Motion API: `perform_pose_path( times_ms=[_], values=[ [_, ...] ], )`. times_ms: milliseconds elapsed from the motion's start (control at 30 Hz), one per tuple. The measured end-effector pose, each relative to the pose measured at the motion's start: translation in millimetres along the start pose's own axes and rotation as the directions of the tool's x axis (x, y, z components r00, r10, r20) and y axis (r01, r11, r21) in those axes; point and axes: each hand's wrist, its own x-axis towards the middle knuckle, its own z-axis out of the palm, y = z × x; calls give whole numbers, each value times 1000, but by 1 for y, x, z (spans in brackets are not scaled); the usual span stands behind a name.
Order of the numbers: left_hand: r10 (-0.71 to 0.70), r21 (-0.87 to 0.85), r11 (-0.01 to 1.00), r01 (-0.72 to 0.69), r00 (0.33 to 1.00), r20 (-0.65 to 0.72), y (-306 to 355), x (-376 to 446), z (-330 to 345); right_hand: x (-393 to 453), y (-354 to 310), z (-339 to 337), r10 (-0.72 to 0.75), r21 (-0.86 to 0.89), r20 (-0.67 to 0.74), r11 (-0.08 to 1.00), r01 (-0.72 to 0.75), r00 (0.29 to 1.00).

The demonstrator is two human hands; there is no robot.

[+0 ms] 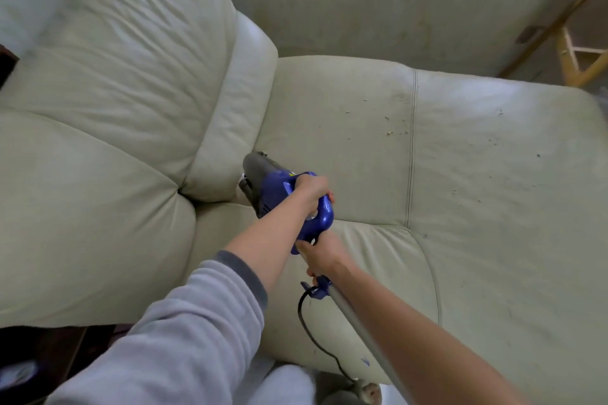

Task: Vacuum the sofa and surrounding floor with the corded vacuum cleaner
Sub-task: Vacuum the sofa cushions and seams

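Cream leather covers the sofa (345,128); crumbs (394,128) lie scattered on its seat near a stitched seam. Head view: the left hand (311,191) wraps the blue vacuum cleaner (279,187) at its handle, nozzle end at the backrest crease; the right hand (320,255) grips the grey tube (358,322); the black cord (312,335) trails downward; a concrete wall (394,16) stands behind.

Both arms reach out forward. The left hand (309,192) is curled tight in a grip. The right hand (320,255), just behind it, is curled too.
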Motion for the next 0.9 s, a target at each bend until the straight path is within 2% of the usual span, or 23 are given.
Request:
perform_pose_path(
  times_ms=[300,400,533,733,900],
  values=[
    [19,-3,1000,-19,999,48,-14,-34,25,-32,31,-19,8,37,-10,999,-8,1000],
    [22,50,998,-29,991,135,-20,-38,41,-41,43,-23,-9,49,-32,999,10,999],
    [57,78,995,-63,995,80,-21,-37,34,-43,44,-20,1,47,-39,999,1,999],
    [113,-71,992,-108,991,74,-6,-8,16,-23,18,-14,-8,-18,-54,1000,7,999],
    [85,-224,973,-65,993,83,22,37,-14,18,-19,-6,-1,-98,-45,995,-4,999]
  ],
)
